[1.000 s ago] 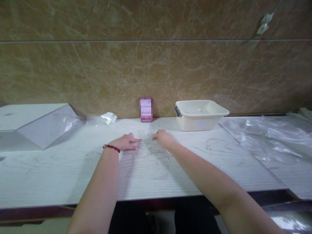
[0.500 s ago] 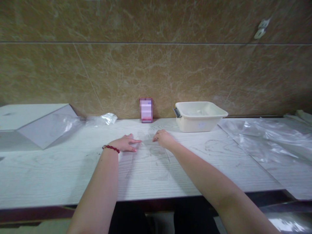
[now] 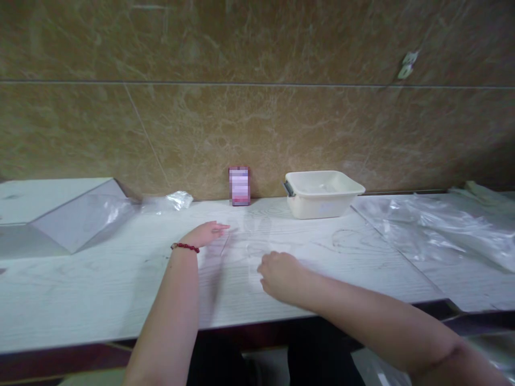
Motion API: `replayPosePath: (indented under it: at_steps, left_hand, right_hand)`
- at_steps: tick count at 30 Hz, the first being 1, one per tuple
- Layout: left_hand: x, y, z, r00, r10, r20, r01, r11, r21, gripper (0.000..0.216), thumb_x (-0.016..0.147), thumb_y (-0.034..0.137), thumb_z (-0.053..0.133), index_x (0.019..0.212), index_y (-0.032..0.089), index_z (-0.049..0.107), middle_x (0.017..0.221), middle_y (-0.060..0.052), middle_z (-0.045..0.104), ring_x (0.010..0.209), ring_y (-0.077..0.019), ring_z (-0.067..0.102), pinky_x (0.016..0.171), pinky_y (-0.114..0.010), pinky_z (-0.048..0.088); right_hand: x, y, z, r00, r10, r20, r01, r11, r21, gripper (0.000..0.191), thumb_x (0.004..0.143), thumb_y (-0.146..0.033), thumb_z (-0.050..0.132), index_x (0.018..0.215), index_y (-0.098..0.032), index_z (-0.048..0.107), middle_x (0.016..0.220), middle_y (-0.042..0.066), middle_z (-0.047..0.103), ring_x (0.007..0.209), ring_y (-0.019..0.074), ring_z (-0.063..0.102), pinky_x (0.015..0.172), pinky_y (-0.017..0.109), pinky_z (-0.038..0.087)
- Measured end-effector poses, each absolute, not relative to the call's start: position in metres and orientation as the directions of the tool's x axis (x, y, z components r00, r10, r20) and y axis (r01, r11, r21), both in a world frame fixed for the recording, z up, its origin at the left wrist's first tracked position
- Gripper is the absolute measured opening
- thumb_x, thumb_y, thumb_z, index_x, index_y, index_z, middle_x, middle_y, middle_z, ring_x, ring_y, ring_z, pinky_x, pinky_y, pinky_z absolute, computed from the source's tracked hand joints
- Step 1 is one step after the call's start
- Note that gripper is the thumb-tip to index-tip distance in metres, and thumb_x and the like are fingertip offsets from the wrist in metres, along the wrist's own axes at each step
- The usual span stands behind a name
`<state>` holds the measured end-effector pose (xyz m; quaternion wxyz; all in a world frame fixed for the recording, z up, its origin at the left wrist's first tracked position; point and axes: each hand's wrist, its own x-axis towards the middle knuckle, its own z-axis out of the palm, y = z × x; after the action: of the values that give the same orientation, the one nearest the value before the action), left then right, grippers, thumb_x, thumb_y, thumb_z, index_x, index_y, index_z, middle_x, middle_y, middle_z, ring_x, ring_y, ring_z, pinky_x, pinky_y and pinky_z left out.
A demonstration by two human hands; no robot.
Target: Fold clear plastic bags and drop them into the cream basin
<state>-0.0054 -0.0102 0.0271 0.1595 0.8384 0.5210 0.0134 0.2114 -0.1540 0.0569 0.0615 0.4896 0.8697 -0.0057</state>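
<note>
A thin piece of clear plastic film (image 3: 257,247) lies on the pale wood-grain table in front of me, its outline hard to make out. My left hand (image 3: 207,232), with a red bead bracelet on the wrist, rests at the film's left side. Its fingers stretch out to the right and lie low over the table. Nearer to me, my right hand (image 3: 279,273) is closed, its fingers curled and pinched at the film's right side. The fingertips partly hide what they grip.
A phone (image 3: 240,186) leans upright against the marbled wall. To its right stands a cream plastic bin (image 3: 322,206) with a grey handle and clear material inside. Crumpled clear plastic (image 3: 434,228) covers the right side. At left sit a white box (image 3: 52,201) and crinkled plastic (image 3: 169,202).
My right hand has come toward me, from the film's far end to its near part. My left hand has shifted only slightly, its fingers closer together. The view has tilted a little.
</note>
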Motion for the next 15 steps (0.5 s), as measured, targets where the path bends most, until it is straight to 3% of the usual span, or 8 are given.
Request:
replayPosePath:
  at_steps: [2, 5, 9, 12, 15]
  left_hand:
    - [-0.004, -0.011, 0.029, 0.466, 0.878, -0.110, 0.858, -0.418, 0.300, 0.045, 0.076, 0.046, 0.032, 0.114, 0.028, 0.047, 0.121, -0.002, 0.044, 0.108, -0.0199, 0.042, 0.092, -0.031, 0.026]
    - [0.002, -0.014, 0.032, 0.520, 0.854, -0.021, 0.807, -0.483, 0.340, 0.045, 0.076, 0.044, 0.033, 0.114, 0.024, 0.048, 0.116, -0.003, 0.049, 0.105, -0.0179, 0.044, 0.091, -0.029, 0.029]
    - [0.017, -0.017, 0.036, 0.535, 0.835, 0.130, 0.743, -0.538, 0.397, 0.047, 0.077, 0.043, 0.032, 0.112, 0.017, 0.050, 0.115, -0.004, 0.050, 0.106, -0.0160, 0.043, 0.092, -0.025, 0.028]
    - [0.024, -0.025, 0.046, 0.541, 0.832, 0.120, 0.710, -0.529, 0.465, 0.048, 0.078, 0.045, 0.030, 0.111, 0.016, 0.050, 0.115, -0.004, 0.050, 0.106, -0.0153, 0.044, 0.092, -0.025, 0.029]
    - [0.020, -0.045, 0.059, 0.558, 0.825, 0.082, 0.685, -0.515, 0.515, 0.051, 0.078, 0.049, 0.028, 0.114, 0.018, 0.046, 0.120, -0.003, 0.047, 0.110, -0.0158, 0.040, 0.094, -0.027, 0.026]
  right_hand:
    - [0.207, -0.181, 0.044, -0.521, 0.841, -0.143, 0.840, 0.536, 0.090, 0.017, 0.069, -0.015, 0.049, 0.081, -0.013, 0.061, 0.080, 0.013, 0.059, 0.074, 0.0238, 0.053, 0.055, 0.033, 0.041]
    - [0.210, -0.197, 0.024, -0.545, 0.837, -0.046, 0.832, 0.547, 0.094, 0.017, 0.069, -0.008, 0.048, 0.081, -0.011, 0.059, 0.077, 0.014, 0.058, 0.071, 0.0218, 0.052, 0.053, 0.031, 0.040]
    - [0.219, -0.190, 0.009, -0.598, 0.800, 0.052, 0.800, 0.592, 0.098, 0.012, 0.072, -0.011, 0.047, 0.078, -0.012, 0.056, 0.075, 0.011, 0.057, 0.071, 0.0204, 0.051, 0.056, 0.031, 0.039]
    - [0.226, -0.183, 0.014, -0.599, 0.796, 0.084, 0.801, 0.595, 0.071, 0.010, 0.074, -0.015, 0.046, 0.079, -0.014, 0.055, 0.077, 0.009, 0.057, 0.075, 0.0194, 0.050, 0.062, 0.031, 0.038]
    - [0.232, -0.182, 0.023, -0.543, 0.821, 0.178, 0.828, 0.558, -0.047, 0.011, 0.074, -0.017, 0.046, 0.079, -0.016, 0.055, 0.079, 0.007, 0.058, 0.079, 0.0171, 0.050, 0.071, 0.030, 0.036]
